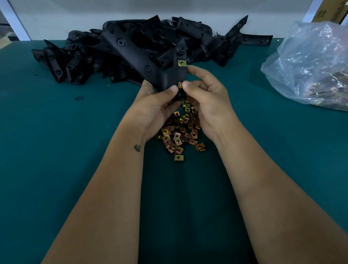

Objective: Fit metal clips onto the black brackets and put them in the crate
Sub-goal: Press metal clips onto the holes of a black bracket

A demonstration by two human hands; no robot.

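A black angled bracket (138, 52) is held up over the green table, and my left hand (158, 105) grips its lower end. One brass-coloured clip (182, 63) sits fitted on the bracket's short arm. My right hand (205, 95) pinches a second metal clip (180, 84) against the bracket's lower edge, thumb beside my left thumb. A loose heap of metal clips (179, 131) lies on the table under both hands. No crate is in view.
A big pile of black brackets (144, 41) fills the back of the green table (43, 143) against a white wall. A clear plastic bag (319, 66) holding more clips lies at the right. Cardboard boxes stand beyond both far corners.
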